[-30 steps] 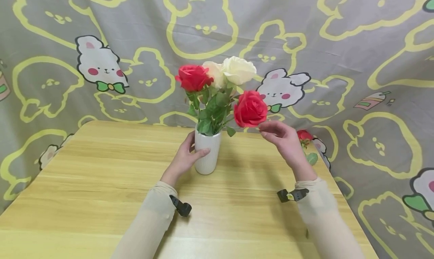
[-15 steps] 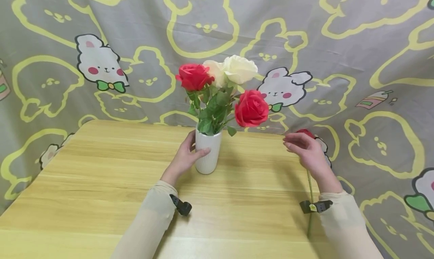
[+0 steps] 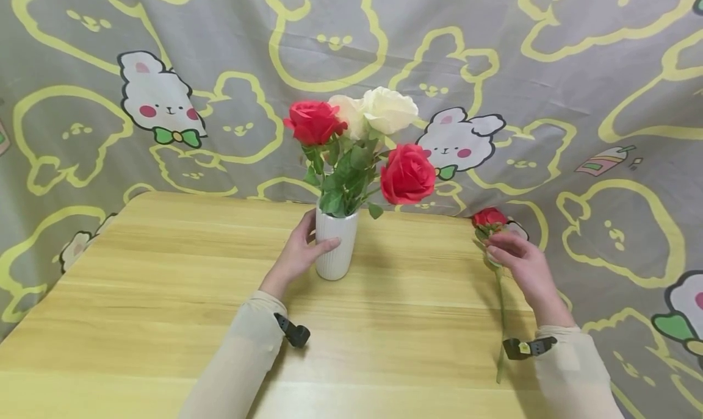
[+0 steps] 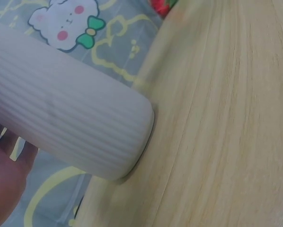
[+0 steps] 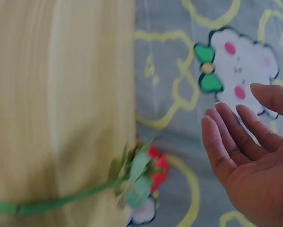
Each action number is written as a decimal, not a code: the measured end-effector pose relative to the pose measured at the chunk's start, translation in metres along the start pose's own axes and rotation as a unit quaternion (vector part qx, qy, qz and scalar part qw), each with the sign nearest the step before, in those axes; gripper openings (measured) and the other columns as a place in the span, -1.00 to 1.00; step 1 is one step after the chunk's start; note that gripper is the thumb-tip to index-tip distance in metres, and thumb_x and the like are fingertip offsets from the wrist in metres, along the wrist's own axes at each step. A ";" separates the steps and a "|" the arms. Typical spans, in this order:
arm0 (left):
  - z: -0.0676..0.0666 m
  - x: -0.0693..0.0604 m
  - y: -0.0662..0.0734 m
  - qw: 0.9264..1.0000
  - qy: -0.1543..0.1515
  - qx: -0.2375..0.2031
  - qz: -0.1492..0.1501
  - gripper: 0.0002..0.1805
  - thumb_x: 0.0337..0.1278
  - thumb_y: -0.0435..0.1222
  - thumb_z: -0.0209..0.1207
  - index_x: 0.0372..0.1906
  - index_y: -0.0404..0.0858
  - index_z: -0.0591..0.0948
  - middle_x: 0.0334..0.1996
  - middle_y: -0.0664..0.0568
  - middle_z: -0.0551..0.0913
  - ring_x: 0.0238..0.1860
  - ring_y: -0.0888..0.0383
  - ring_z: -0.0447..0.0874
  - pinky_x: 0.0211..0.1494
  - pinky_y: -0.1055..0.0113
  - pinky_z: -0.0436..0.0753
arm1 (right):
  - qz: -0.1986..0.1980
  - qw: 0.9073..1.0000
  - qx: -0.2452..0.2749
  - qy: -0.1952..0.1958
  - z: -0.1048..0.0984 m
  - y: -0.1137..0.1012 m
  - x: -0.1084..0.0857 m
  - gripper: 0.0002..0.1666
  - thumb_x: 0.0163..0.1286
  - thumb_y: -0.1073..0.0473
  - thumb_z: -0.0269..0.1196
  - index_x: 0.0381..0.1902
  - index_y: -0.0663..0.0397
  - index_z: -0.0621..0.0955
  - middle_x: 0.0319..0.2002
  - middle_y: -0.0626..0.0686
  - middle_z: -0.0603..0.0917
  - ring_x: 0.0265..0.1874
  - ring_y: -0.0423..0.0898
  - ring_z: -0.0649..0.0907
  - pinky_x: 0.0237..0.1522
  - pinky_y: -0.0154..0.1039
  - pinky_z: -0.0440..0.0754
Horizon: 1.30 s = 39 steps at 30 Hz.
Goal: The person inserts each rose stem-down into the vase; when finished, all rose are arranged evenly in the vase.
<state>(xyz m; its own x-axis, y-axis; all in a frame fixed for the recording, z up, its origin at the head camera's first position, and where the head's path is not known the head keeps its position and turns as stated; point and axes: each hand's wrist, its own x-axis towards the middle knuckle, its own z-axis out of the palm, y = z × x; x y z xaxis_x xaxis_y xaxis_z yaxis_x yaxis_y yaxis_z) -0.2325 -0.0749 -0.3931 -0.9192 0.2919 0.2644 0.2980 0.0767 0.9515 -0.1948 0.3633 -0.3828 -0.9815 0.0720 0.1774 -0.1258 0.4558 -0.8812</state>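
Note:
A white ribbed vase (image 3: 336, 248) stands upright on the table. My left hand (image 3: 298, 252) holds it, thumb across the front and fingers round the far left side; in the left wrist view the vase (image 4: 70, 104) hides part of that hand (image 4: 9, 175). Two red roses (image 3: 407, 174) and two pale roses (image 3: 389, 111) rise from it, one red bloom leaning out to the right. Another red rose (image 3: 489, 218) lies along the table's right side, its stem toward me. Over that rose hovers my right hand (image 3: 524, 266), fingers relaxed and apart from it in the right wrist view (image 5: 255, 156).
The wooden table (image 3: 165, 297) ends at the back and right against a grey curtain (image 3: 230, 28) printed with yellow outlines and white rabbits. Black wrist cameras (image 3: 293, 332) are strapped over both sleeves.
My right hand has left the leaning red rose in the vase and moved right and down to the rose on the table. My left hand stays on the vase.

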 end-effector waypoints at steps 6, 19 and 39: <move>0.001 0.000 -0.001 1.000 0.000 0.001 0.005 -0.19 0.19 -0.43 0.27 0.46 -0.45 0.11 0.38 -0.35 0.24 0.38 -0.19 0.20 0.41 -0.07 0.26 | 0.043 0.996 -0.074 -0.001 -0.014 0.022 -0.002 -0.48 0.47 0.13 0.20 0.19 0.45 0.47 -0.03 0.10 0.65 -0.25 -0.41 0.59 -0.20 -0.46 0.62; -0.001 0.010 -0.036 1.000 0.013 0.000 0.018 -0.16 0.19 -0.31 0.32 0.49 -0.27 0.15 0.38 -0.18 0.28 0.38 -0.06 0.24 0.41 -0.02 0.28 | 0.168 0.970 -0.165 -0.064 -0.025 0.045 -0.002 -0.31 0.47 0.06 0.14 0.20 0.66 0.33 -0.01 0.50 0.54 -0.15 0.18 0.63 -0.19 -0.17 0.63; 0.000 0.002 -0.009 1.000 0.004 -0.005 0.003 -0.18 0.20 -0.41 0.27 0.47 -0.43 0.12 0.37 -0.32 0.25 0.38 -0.17 0.21 0.41 -0.07 0.25 | 0.193 0.955 -0.213 -0.076 -0.019 0.068 0.013 -0.63 0.25 0.19 0.23 -0.19 0.50 0.60 -0.39 0.13 0.68 -0.32 0.02 0.62 -0.27 -0.20 0.52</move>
<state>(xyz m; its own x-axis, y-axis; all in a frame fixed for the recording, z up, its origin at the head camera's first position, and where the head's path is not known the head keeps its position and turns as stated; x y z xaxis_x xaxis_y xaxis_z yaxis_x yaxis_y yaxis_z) -0.2365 -0.0751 -0.4010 -0.9193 0.2855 0.2708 0.3009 0.0664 0.9513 -0.2133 0.4122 -0.4326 -0.9566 0.1931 -0.2184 0.2879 0.7430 -0.6041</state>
